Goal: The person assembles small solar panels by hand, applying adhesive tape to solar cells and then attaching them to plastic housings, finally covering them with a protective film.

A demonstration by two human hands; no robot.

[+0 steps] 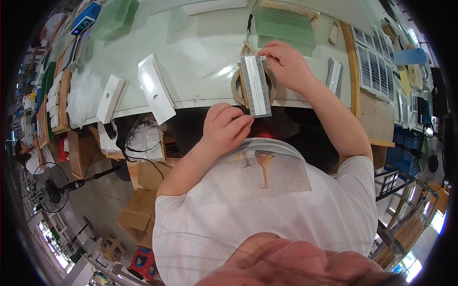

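- Grey-and-white strip block (256, 86) stands lengthwise right of centre in the upper half of the frame, over a tan ring (235, 89) that shows on both its sides, its lower end past the edge of the pale table (205, 64)
- Your left hand (226, 128) has its fingertips drawn together at the block's lower-left corner; you cannot tell from this view whether they pinch it
- Your right hand (288, 66) bends its fingers at the block's upper-right corner; whether they close on it, you cannot tell
- A similar strip piece (335, 77) lies to the right of your right forearm
- Above your right hand sits a green stack (284, 32)
- Left of centre in the frame, you have two white parts (153, 86) near the table edge
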